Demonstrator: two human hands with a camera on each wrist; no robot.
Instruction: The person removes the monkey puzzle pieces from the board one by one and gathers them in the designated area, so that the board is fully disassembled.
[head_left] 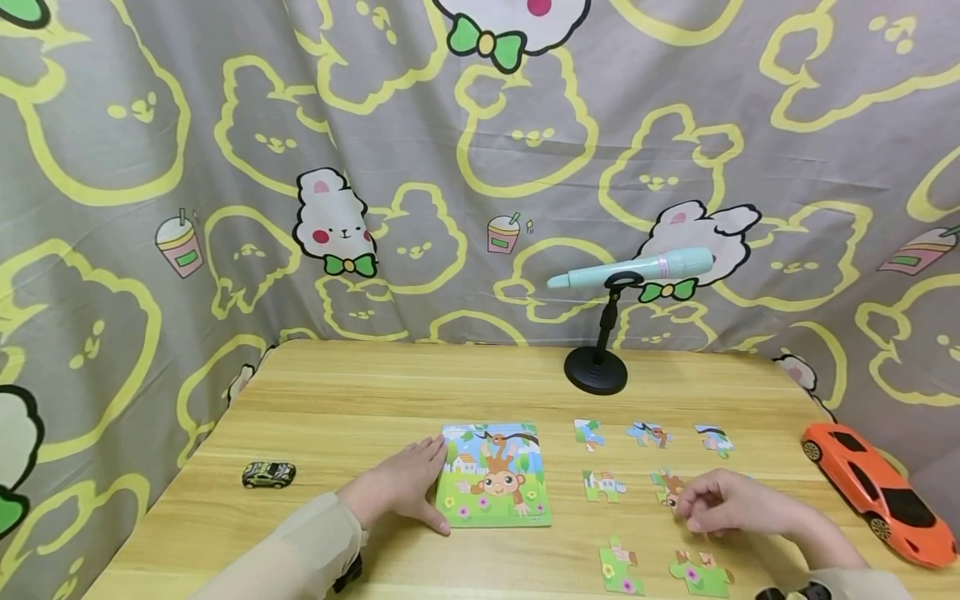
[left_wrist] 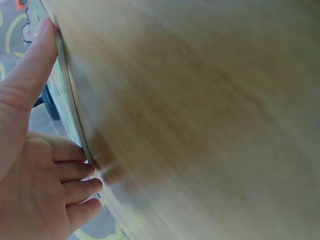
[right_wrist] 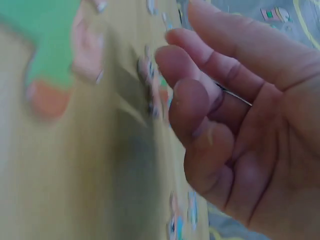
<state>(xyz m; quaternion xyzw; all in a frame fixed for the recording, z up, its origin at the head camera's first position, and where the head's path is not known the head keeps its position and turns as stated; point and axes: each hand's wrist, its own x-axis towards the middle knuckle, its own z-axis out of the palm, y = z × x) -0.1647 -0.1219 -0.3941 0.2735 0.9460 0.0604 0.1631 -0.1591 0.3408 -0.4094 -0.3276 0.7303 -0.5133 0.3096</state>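
A monkey puzzle board (head_left: 495, 475) lies flat at the table's middle front. My left hand (head_left: 405, 492) rests on the wood with straight fingers against the board's left edge; the left wrist view shows this hand (left_wrist: 35, 165) touching the board's thin edge (left_wrist: 70, 100). My right hand (head_left: 720, 504) is to the right, its fingers curled down onto a loose monkey-face puzzle piece (head_left: 667, 487) that lies on the table. In the blurred right wrist view the bent fingertips of the right hand (right_wrist: 225, 125) meet that piece (right_wrist: 152, 85); the thumb's hold is hidden.
Several loose pieces lie right of the board, among them a house piece (head_left: 603, 486) and two green ones (head_left: 618, 567) (head_left: 701, 573). A small toy car (head_left: 268, 474) sits left, an orange car (head_left: 877, 492) far right. A pen on a black stand (head_left: 596, 371) stands behind.
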